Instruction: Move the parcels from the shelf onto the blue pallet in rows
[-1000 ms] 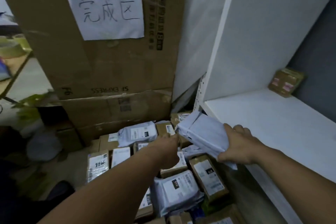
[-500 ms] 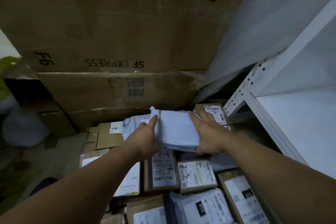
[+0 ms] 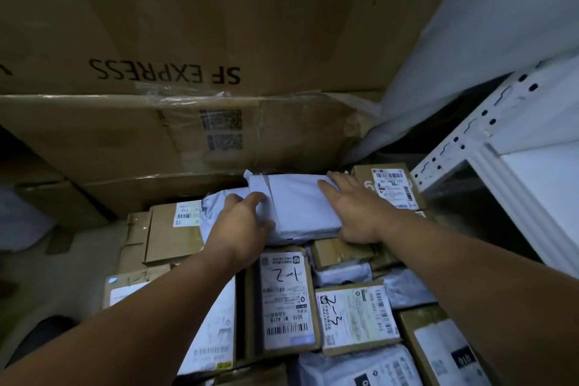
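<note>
Big brown boxes (image 3: pixel 188 25) stand behind many parcels (image 3: pixel 286 301) already laid in rows. My left hand (image 3: pixel 241 229) grips this grey bag (image 3: pixel 300 207), my right hand (image 3: pixel 354 213) presses it flat; not let go yet.

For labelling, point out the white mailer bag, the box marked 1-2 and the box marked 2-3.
white mailer bag (image 3: pixel 300 207): head view, top face.
box marked 1-2 (image 3: pixel 286 301): head view, label centre.
box marked 2-3 (image 3: pixel 355 316): head view, label centre.

Single head view, facing forward-down, close over parcels (image 3: pixel 283 298); edges seemingly warped.
</note>
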